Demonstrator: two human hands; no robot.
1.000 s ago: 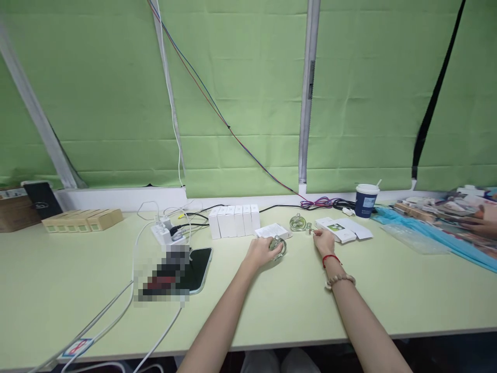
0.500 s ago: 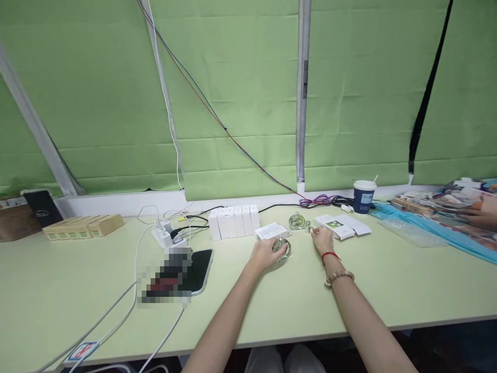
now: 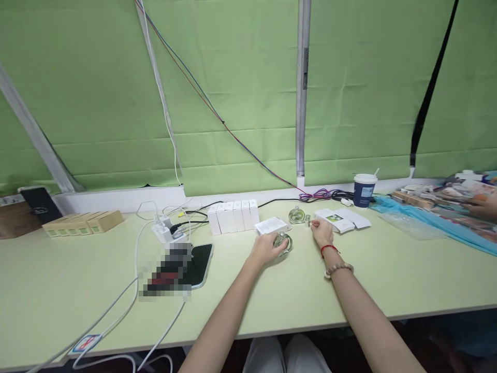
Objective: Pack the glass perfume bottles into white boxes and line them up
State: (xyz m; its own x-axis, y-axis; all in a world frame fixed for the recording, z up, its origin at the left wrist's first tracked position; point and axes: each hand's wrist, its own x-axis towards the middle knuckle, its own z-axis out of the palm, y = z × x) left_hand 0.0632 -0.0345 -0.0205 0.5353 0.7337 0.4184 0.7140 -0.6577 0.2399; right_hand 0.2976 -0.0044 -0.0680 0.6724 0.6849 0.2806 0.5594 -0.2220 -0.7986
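My left hand (image 3: 267,247) is wrapped round a round clear glass perfume bottle (image 3: 286,245), which it keeps low over the table. My right hand (image 3: 322,233) has its fingertips pinched together on a small glass bottle cap (image 3: 308,221), partly hidden by the fingers. Just beyond the cap, a second round perfume bottle (image 3: 296,215) stands upright with pale green liquid. A flat white printed box (image 3: 273,225) lies behind my left hand. To the right of my right hand lies an opened white carton (image 3: 341,220) with a green picture.
Several white boxes (image 3: 234,217) stand in a row at the back. A phone (image 3: 202,264), a power strip (image 3: 165,231) and white cables lie left. A lidded blue cup (image 3: 364,190) stands back right, near a blue cloth (image 3: 399,210). Another person's hand (image 3: 483,207) is at far right.
The view has tilted slightly, so the table sits a little higher. Both hands keep nearly the same places, and the bottles stay where they were.
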